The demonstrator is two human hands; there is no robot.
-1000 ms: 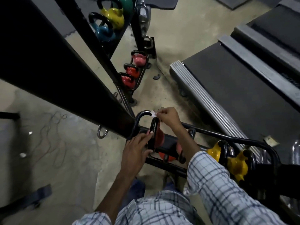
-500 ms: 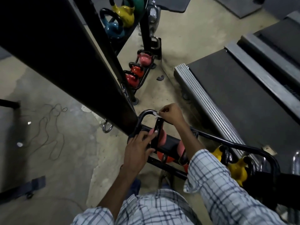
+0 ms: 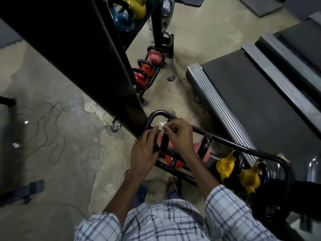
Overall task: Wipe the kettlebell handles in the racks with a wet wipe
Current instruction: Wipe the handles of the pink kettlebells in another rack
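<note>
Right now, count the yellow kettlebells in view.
3. Two yellow kettlebells sit side by side in the near rack, at right; one sits at the top edge beside a blue kettlebell. Others may hide behind the black beam.

A gym: coloured kettlebells (image 3: 145, 70) sit in black racks (image 3: 225, 145) at centre frame, a treadmill (image 3: 243, 94) fills the right, bare concrete floor (image 3: 52, 84) left.

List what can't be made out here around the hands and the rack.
Wet wipe: the head view shows only a white corner; the right hand pinches the rest out of sight.
Kettlebell handle: its top and near side sit under both hands, the left hand gripping it; too dark to judge wetness.
Rack: its left end is behind the black post.
</note>
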